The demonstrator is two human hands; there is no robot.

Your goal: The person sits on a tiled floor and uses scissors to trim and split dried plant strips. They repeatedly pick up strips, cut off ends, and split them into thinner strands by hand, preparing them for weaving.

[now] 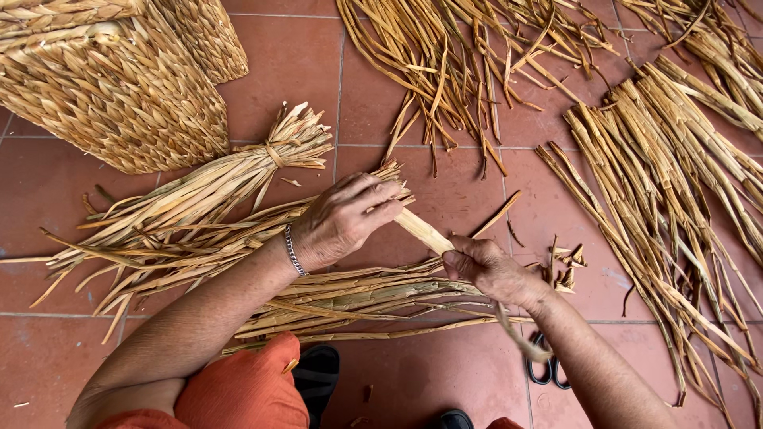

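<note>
Nearest: orange-clad knee (242, 389), black sandal (318, 377), black scissor handles (544, 369) on the red tiled floor (413, 373). Right hand (493, 270), fingers curled shut on one end of a pale flattened reed strip (421, 230), wrist bent inward. Left hand (346, 218), braceleted, closed over the strip's other end, strip taut between both. Beneath: tied reed bundle (214, 191) and loose reeds (358, 298). Farther: woven basket (119, 95), contents not visible; heaps of dried stalks (660, 175).
</note>
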